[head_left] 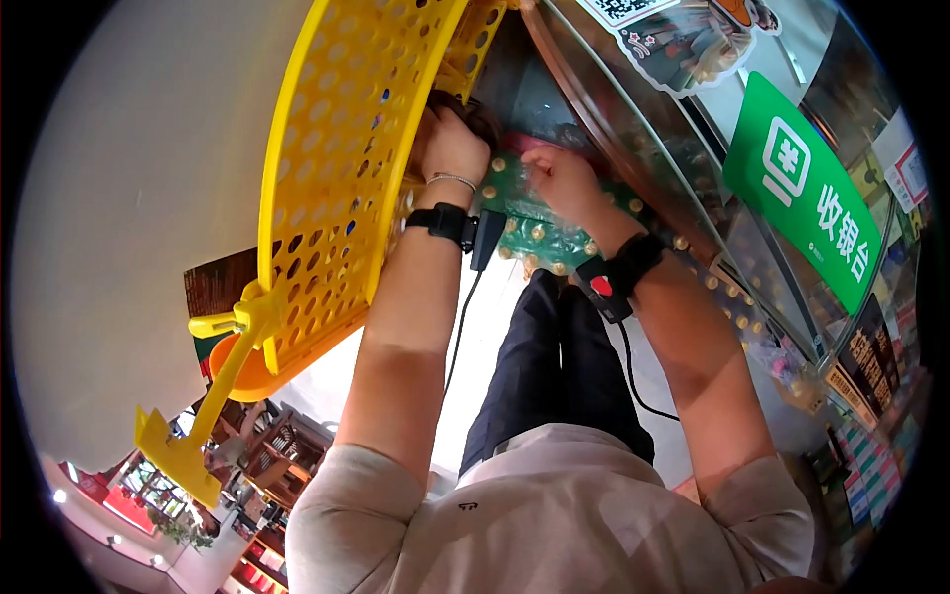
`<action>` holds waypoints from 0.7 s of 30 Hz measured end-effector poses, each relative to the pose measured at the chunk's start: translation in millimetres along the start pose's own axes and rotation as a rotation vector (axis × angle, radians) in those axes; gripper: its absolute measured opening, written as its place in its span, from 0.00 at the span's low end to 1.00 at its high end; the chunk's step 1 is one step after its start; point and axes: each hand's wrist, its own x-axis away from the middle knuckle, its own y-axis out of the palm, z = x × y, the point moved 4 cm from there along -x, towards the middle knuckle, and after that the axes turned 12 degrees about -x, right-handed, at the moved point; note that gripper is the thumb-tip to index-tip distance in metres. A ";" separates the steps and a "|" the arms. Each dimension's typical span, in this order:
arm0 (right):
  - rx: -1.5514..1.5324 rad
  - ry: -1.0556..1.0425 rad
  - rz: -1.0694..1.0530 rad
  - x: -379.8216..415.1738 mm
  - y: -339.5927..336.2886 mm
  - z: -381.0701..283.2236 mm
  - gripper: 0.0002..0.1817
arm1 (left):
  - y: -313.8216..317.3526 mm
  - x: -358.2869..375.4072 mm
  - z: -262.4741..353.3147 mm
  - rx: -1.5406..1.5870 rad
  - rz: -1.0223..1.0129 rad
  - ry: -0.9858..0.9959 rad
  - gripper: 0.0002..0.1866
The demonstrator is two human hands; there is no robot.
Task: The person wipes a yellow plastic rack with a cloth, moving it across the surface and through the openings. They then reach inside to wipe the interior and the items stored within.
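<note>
My left hand (pixel 453 148) is beside the inner edge of a yellow perforated plastic rack (pixel 341 148), its fingers curled away from view. Just beyond them is a dark brown thing (pixel 477 119), mostly covered; what the fingers hold is hidden. My right hand (pixel 566 186) hovers over or touches green bottles with gold caps (pixel 539 236), packed in clear plastic wrap. Its fingers are bent inward, and anything between them is too small to make out. Black straps with small devices and cables are on both wrists.
A glass display counter (pixel 683 173) with a green sign (pixel 804 193) runs along the right. More gold-capped bottles (pixel 732 293) stand behind its glass. An orange rounded thing (pixel 237 368) is below the yellow rack. Shelves and wooden furniture (pixel 282 455) appear at lower left.
</note>
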 end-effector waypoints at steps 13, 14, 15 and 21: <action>0.394 -0.373 -0.057 -39.3 42.5 -58.6 0.21 | 20.7 79.2 0.4 0.269 -0.306 -0.115 0.21; 0.422 -0.310 -0.091 -40.2 46.1 -54.1 0.20 | 33.8 86.4 -6.7 0.382 -0.223 -0.099 0.23; 0.367 -0.263 -0.100 -39.6 49.2 -50.0 0.16 | 60.6 97.8 -18.4 0.496 -0.138 -0.081 0.24; -0.082 0.171 -0.283 -17.3 56.4 -13.7 0.23 | 45.2 129.2 -27.0 1.494 -0.229 -0.163 0.35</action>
